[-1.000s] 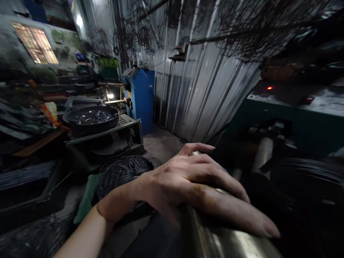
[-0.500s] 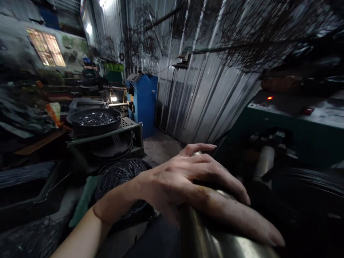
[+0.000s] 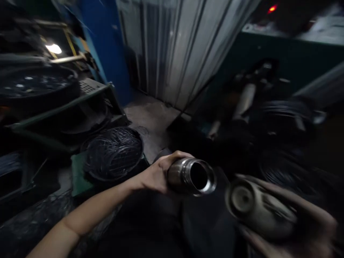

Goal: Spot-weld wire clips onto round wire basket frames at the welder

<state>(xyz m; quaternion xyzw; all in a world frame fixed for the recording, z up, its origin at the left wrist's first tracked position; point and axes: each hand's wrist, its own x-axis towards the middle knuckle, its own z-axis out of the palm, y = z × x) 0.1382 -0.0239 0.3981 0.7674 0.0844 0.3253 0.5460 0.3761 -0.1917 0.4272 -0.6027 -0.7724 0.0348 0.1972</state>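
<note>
My left hand (image 3: 157,173) is wrapped around a steel thermos flask (image 3: 176,176), tilted so that its uncovered mouth faces up and to the right. The inside of the mouth is dark, and what it holds cannot be made out. To the right, apart from the flask, my right hand (image 3: 319,227) grips a pale metallic flask lid (image 3: 268,216). The lid lies sideways, with its round inner plug facing the camera. Motion blurs both the lid and the right hand.
A round tray of dark wire (image 3: 115,152) sits low on the left. Behind it, a pan of small metal pieces (image 3: 37,96) rests on a green metal frame (image 3: 63,113). A blue cabinet (image 3: 109,46) stands by the corrugated wall (image 3: 172,46). Dark green machinery (image 3: 285,59) is on the right.
The view has dropped and come closer to the floor. My left hand, earlier stretched across a shiny metal cylinder, now grips the open flask lower down. My right hand has come into view with the lid.
</note>
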